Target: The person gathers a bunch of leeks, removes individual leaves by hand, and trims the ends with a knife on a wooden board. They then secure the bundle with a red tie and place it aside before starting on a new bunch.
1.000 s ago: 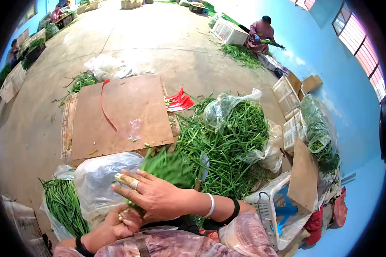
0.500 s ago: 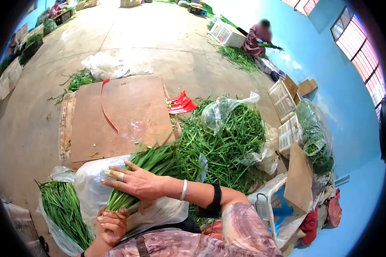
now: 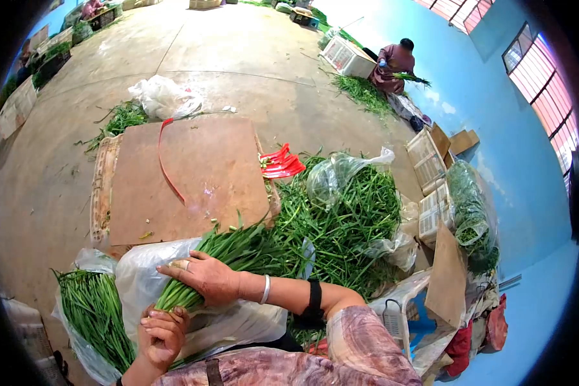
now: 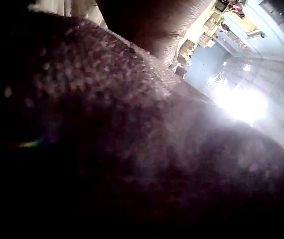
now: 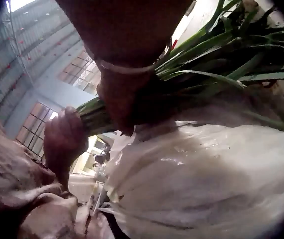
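Note:
My left hand (image 3: pixel 163 334) grips the pale stem ends of a bunch of long, flat-leaved chives (image 3: pixel 241 249), its fingers curled round them. Higher up the same bunch, my right hand (image 3: pixel 213 280) lies across the stalks, one finger stretched out to the left. In the right wrist view, the right hand (image 5: pixel 124 97) is dark and wraps over the chives, with its thumb side below them. The leafy ends fan out to the upper right. Under both hands spreads a whitish plastic sheet (image 3: pixel 241 328). The left wrist view is mostly dark and blurred, hiding the left hand's fingers.
A brown board (image 3: pixel 186 180) lies ahead, with a red strap (image 3: pixel 163 154) on it and red ties (image 3: pixel 283 162) beside it. Loose greens (image 3: pixel 344 219) are heaped at right, bagged greens (image 3: pixel 93 309) at left. White crates (image 3: pixel 434 209) stand along the wall. A person (image 3: pixel 392 64) sits farther off.
The blurred bunch has come to rest and now slants from lower left to upper right. The left hand has moved lower left on the stems; the right hand's spread fingers have drawn closer round the bunch.

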`<state>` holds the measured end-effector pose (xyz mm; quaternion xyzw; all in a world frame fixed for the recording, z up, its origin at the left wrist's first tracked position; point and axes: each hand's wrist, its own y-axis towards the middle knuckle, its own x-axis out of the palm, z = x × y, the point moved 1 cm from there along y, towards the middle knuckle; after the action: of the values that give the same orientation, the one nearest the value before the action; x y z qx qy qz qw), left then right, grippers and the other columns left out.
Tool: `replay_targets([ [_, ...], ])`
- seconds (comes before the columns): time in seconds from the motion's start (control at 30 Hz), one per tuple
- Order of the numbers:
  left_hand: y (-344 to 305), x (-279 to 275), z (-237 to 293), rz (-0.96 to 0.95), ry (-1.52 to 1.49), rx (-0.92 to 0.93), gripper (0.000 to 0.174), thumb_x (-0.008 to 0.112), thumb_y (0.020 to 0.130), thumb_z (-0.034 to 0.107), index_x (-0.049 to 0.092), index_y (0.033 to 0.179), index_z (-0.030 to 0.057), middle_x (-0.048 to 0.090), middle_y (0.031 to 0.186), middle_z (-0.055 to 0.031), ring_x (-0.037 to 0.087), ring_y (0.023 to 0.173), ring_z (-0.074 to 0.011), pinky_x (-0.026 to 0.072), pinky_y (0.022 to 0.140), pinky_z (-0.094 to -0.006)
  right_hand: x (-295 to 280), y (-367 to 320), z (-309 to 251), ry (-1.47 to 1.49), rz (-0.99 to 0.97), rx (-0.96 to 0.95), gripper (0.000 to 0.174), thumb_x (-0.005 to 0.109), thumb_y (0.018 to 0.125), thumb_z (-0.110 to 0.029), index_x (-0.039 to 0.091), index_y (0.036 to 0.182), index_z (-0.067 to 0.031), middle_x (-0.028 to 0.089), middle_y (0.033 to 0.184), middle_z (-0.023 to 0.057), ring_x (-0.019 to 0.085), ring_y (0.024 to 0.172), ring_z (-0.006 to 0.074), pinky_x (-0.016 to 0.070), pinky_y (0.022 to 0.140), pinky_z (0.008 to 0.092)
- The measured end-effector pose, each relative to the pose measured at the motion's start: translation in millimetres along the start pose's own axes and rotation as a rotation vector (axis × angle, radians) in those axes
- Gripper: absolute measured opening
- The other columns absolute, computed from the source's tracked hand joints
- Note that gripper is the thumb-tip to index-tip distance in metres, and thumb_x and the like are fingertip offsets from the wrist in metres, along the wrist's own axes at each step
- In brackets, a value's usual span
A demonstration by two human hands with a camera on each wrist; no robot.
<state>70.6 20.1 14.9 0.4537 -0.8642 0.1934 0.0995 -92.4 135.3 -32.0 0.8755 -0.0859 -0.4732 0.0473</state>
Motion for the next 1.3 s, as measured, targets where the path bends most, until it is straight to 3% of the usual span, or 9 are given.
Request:
replay_targets([
  [0.17,4,13,-8,0.077,0.153,0.016,0.040,0.059,0.078,0.012,0.040,0.103,-0.0122,0.055,0.069,-0.0033,0.056,0.055,-0.0077,0.0444,0.050,-0.0212,2,-1,1,-0.029,0.204,-0.046,0.081,0.071,0.061,-0.026,0.036,0.131,-0.0067,0.056,0.077,0.0084,0.058,0.076,0.0273,0.0427,0.082,0.0408],
  [0.4,18,37,-28,0.213,0.541,0.068,0.058,0.060,0.079,0.030,0.038,0.107,-0.0152,0.054,0.077,-0.0045,0.052,0.056,-0.0075,0.0428,0.051,-0.0197,-10,-8,4,0.045,0.458,0.012,0.061,0.075,0.055,-0.023,0.053,0.110,-0.0072,0.060,0.080,0.0101,0.060,0.074,0.0288,0.0470,0.068,0.0365],
  [0.6,50,55,-39,-0.036,0.637,-0.199,0.083,0.054,0.075,0.063,0.046,0.117,-0.0083,0.053,0.106,-0.0301,0.059,0.088,-0.0355,0.0509,0.078,-0.0428,-34,-17,21,0.344,0.385,0.177,0.072,0.080,0.058,-0.025,0.047,0.118,-0.0025,0.062,0.088,0.0181,0.063,0.083,0.0304,0.0510,0.071,0.0367],
  [0.73,64,64,-33,-0.256,0.726,-0.347,0.101,0.041,0.070,0.077,0.041,0.122,-0.0103,0.046,0.116,-0.0361,0.048,0.109,-0.0470,0.0416,0.091,-0.0541,-45,-10,29,1.350,0.472,0.741,0.057,0.074,0.067,-0.011,0.048,0.116,-0.0020,0.063,0.098,0.0119,0.061,0.090,0.0185,0.0495,0.075,0.0315],
  [0.83,66,80,-13,-0.279,1.075,-0.451,0.107,0.035,0.071,0.079,0.028,0.131,-0.0100,0.047,0.111,-0.0397,0.055,0.096,-0.0502,0.0482,0.080,-0.0523,-93,-21,37,0.239,0.463,0.389,0.044,0.073,0.063,-0.008,0.056,0.102,-0.0020,0.062,0.093,0.0099,0.060,0.083,0.0182,0.0490,0.072,0.0321],
  [0.93,78,124,7,-0.073,2.391,0.257,0.049,0.054,0.088,0.034,0.049,0.118,-0.0053,0.062,0.101,-0.0193,0.064,0.083,-0.0250,0.0516,0.072,-0.0330,-140,-23,55,0.211,0.458,0.460,0.040,0.071,0.062,-0.006,0.055,0.098,-0.0018,0.062,0.092,0.0075,0.060,0.082,0.0167,0.0489,0.074,0.0297],
  [1.0,110,150,52,-0.179,3.041,0.944,0.054,0.066,0.079,0.036,0.053,0.114,-0.0038,0.058,0.109,-0.0183,0.053,0.107,-0.0280,0.0436,0.088,-0.0366,-174,-12,61,0.135,0.405,0.502,0.037,0.068,0.063,-0.002,0.056,0.098,0.0004,0.063,0.090,0.0068,0.059,0.080,0.0132,0.0486,0.073,0.0287],
  [1.13,167,199,125,-0.359,3.580,1.549,0.056,0.061,0.080,0.041,0.049,0.120,0.0025,0.038,0.133,-0.0198,0.033,0.126,-0.0317,0.0286,0.101,-0.0429,-216,27,82,-0.055,0.295,0.440,0.040,0.067,0.064,-0.005,0.056,0.102,0.0020,0.065,0.087,0.0127,0.062,0.081,0.0168,0.0482,0.073,0.0302],
  [1.3,167,224,165,-0.209,3.592,1.112,0.052,0.056,0.084,0.037,0.047,0.123,0.0040,0.039,0.133,-0.0201,0.032,0.127,-0.0339,0.0276,0.101,-0.0441,-217,100,115,-0.261,0.140,0.371,0.048,0.067,0.063,-0.009,0.053,0.109,-0.0021,0.062,0.090,0.0210,0.062,0.084,0.0299,0.0483,0.074,0.0373],
])
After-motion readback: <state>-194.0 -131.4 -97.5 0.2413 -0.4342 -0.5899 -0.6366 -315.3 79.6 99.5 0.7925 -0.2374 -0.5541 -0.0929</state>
